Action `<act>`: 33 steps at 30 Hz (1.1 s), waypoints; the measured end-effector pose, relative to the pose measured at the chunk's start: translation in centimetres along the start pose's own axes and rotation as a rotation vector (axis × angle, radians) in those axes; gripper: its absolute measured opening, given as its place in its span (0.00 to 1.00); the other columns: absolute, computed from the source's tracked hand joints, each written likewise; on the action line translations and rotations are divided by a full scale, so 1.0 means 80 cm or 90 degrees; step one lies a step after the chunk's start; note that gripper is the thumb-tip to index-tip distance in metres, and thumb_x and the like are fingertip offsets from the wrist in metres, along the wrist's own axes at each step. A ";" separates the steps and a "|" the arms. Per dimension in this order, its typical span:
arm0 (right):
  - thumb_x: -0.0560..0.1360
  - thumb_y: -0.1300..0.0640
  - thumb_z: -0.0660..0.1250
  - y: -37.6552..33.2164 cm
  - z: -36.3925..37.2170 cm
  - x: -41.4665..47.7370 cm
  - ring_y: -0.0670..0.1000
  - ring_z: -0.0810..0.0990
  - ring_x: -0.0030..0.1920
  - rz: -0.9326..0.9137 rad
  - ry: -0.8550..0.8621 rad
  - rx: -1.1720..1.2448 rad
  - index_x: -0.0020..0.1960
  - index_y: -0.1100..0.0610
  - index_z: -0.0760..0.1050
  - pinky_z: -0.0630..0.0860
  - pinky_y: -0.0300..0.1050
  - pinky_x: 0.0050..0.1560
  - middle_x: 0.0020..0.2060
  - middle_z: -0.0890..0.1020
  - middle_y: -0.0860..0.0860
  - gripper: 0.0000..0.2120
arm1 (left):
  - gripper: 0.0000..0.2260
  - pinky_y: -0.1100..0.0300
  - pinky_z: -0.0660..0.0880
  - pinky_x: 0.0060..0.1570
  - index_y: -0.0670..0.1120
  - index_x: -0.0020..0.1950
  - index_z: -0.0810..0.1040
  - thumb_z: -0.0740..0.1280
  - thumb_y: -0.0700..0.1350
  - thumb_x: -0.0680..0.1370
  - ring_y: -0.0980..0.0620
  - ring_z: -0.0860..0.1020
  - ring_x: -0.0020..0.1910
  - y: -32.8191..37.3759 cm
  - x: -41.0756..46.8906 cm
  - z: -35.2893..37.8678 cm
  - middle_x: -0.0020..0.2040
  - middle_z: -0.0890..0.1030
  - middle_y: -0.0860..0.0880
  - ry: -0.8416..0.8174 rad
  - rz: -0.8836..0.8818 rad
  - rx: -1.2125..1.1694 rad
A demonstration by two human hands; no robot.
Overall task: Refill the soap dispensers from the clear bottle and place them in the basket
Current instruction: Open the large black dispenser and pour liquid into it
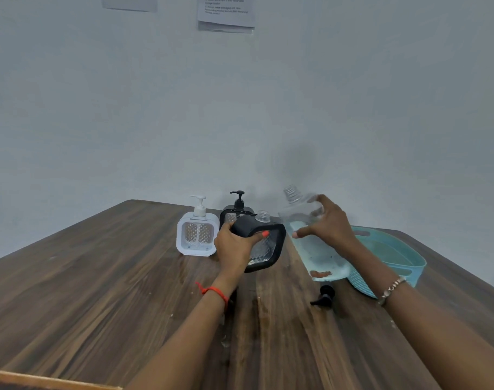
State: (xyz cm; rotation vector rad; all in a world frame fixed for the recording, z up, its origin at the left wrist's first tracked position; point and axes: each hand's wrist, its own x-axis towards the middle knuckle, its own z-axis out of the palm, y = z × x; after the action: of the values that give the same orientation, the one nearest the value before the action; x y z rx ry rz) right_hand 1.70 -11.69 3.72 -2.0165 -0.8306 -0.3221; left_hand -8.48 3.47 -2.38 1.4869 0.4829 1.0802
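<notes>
I see a dark brown wood-grain table (99, 291), a white diamond-textured plastic dispenser (196, 237), two black dispensers (264, 246), a pale-blue clear bottle (310, 243), and a turquoise woven-pattern basket (403, 260) at right.

Red thread (213, 291) on left wrist, seemingly beaded bracelet (392, 287) on right

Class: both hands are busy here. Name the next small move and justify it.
Probably tip the clear bottle in the right hand until its open neck meets the uncapped black dispenser tilted in the left hand; the mouths remain apart.
</notes>
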 end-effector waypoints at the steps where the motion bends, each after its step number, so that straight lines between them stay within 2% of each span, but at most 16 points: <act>1: 0.53 0.58 0.82 0.005 0.002 0.002 0.53 0.77 0.47 0.018 0.004 0.045 0.58 0.53 0.71 0.73 0.41 0.39 0.46 0.78 0.54 0.37 | 0.23 0.52 0.79 0.48 0.47 0.47 0.73 0.81 0.43 0.59 0.47 0.80 0.46 -0.001 0.003 -0.001 0.44 0.80 0.47 -0.008 -0.008 -0.002; 4: 0.53 0.60 0.82 0.020 0.009 0.009 0.54 0.77 0.51 0.068 0.014 0.159 0.59 0.52 0.71 0.77 0.50 0.51 0.50 0.79 0.53 0.37 | 0.23 0.46 0.80 0.47 0.46 0.46 0.76 0.82 0.44 0.56 0.45 0.82 0.46 -0.006 0.012 -0.006 0.45 0.83 0.46 -0.022 -0.041 -0.041; 6: 0.55 0.62 0.81 0.028 0.012 0.013 0.54 0.78 0.51 0.083 0.008 0.214 0.60 0.52 0.71 0.78 0.52 0.52 0.52 0.80 0.53 0.36 | 0.24 0.44 0.80 0.47 0.44 0.48 0.78 0.82 0.44 0.56 0.44 0.82 0.45 -0.011 0.018 -0.010 0.45 0.83 0.45 -0.034 -0.056 -0.055; 10: 0.56 0.66 0.80 0.049 0.022 0.013 0.52 0.81 0.50 0.100 -0.009 0.310 0.55 0.50 0.74 0.79 0.47 0.47 0.49 0.82 0.48 0.31 | 0.26 0.46 0.80 0.48 0.41 0.52 0.78 0.81 0.45 0.58 0.45 0.82 0.47 -0.015 0.028 -0.022 0.48 0.83 0.44 -0.055 -0.051 -0.040; 13: 0.56 0.67 0.80 0.063 0.032 0.013 0.52 0.82 0.49 0.110 -0.024 0.348 0.52 0.48 0.75 0.80 0.47 0.46 0.48 0.83 0.49 0.30 | 0.26 0.49 0.80 0.49 0.39 0.54 0.78 0.81 0.43 0.60 0.45 0.82 0.47 -0.016 0.036 -0.027 0.49 0.83 0.43 -0.056 -0.044 -0.029; 17: 0.57 0.71 0.78 0.068 0.044 0.013 0.46 0.82 0.42 0.109 -0.050 0.401 0.49 0.49 0.74 0.79 0.36 0.34 0.44 0.82 0.49 0.28 | 0.22 0.50 0.80 0.48 0.40 0.51 0.78 0.80 0.41 0.60 0.44 0.82 0.46 -0.017 0.044 -0.030 0.48 0.83 0.43 -0.057 -0.052 -0.035; 21: 0.59 0.73 0.75 0.076 0.053 0.015 0.50 0.82 0.43 0.102 -0.083 0.439 0.52 0.54 0.74 0.79 0.37 0.35 0.44 0.82 0.52 0.26 | 0.23 0.51 0.80 0.47 0.39 0.52 0.78 0.80 0.40 0.60 0.44 0.82 0.46 -0.022 0.049 -0.032 0.47 0.83 0.43 -0.074 -0.061 -0.059; 23: 0.56 0.67 0.78 0.084 0.056 0.020 0.53 0.82 0.48 0.093 -0.104 0.427 0.55 0.54 0.74 0.80 0.40 0.40 0.48 0.83 0.54 0.30 | 0.23 0.50 0.80 0.47 0.38 0.52 0.79 0.80 0.40 0.60 0.44 0.82 0.46 -0.025 0.051 -0.034 0.48 0.83 0.42 -0.077 -0.058 -0.064; 26: 0.47 0.54 0.83 0.093 0.053 0.028 0.56 0.80 0.55 0.095 -0.157 0.400 0.58 0.51 0.73 0.79 0.48 0.51 0.54 0.82 0.54 0.41 | 0.23 0.49 0.80 0.49 0.39 0.52 0.79 0.80 0.39 0.60 0.44 0.82 0.46 -0.028 0.053 -0.036 0.48 0.83 0.43 -0.077 -0.062 -0.068; 28: 0.44 0.49 0.84 0.094 0.048 0.033 0.56 0.78 0.58 0.079 -0.200 0.387 0.65 0.52 0.68 0.78 0.47 0.53 0.59 0.79 0.54 0.51 | 0.22 0.51 0.80 0.48 0.39 0.52 0.78 0.79 0.38 0.61 0.45 0.82 0.46 -0.029 0.053 -0.038 0.48 0.83 0.43 -0.074 -0.067 -0.071; 29: 0.45 0.50 0.83 0.091 0.045 0.033 0.55 0.77 0.59 0.080 -0.203 0.384 0.70 0.52 0.62 0.77 0.46 0.54 0.63 0.75 0.54 0.57 | 0.22 0.52 0.80 0.47 0.39 0.52 0.78 0.79 0.38 0.61 0.45 0.82 0.46 -0.028 0.053 -0.039 0.48 0.83 0.43 -0.072 -0.068 -0.073; 31: 0.52 0.50 0.80 0.080 0.044 0.029 0.52 0.72 0.62 0.082 -0.134 0.342 0.74 0.49 0.50 0.73 0.45 0.57 0.68 0.67 0.53 0.59 | 0.22 0.53 0.80 0.46 0.39 0.53 0.78 0.79 0.38 0.62 0.45 0.82 0.46 -0.028 0.054 -0.041 0.48 0.83 0.43 -0.071 -0.069 -0.077; 32: 0.56 0.48 0.78 0.071 0.044 0.023 0.50 0.69 0.62 0.063 -0.048 0.298 0.74 0.47 0.49 0.71 0.46 0.59 0.68 0.65 0.52 0.55 | 0.22 0.53 0.80 0.46 0.39 0.53 0.78 0.79 0.38 0.62 0.46 0.82 0.46 -0.028 0.054 -0.042 0.48 0.83 0.43 -0.069 -0.068 -0.076; 33: 0.60 0.46 0.75 0.061 0.046 0.015 0.48 0.67 0.62 0.023 0.060 0.248 0.72 0.48 0.54 0.69 0.44 0.59 0.66 0.65 0.50 0.47 | 0.22 0.53 0.80 0.46 0.39 0.53 0.78 0.79 0.38 0.62 0.46 0.82 0.46 -0.027 0.054 -0.043 0.48 0.83 0.43 -0.066 -0.066 -0.073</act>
State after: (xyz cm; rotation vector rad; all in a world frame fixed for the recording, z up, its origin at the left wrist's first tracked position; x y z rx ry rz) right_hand 5.54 -9.95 -0.90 -1.6381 -0.7341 -0.2139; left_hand -8.64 9.34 -3.27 1.3939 0.4139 0.9299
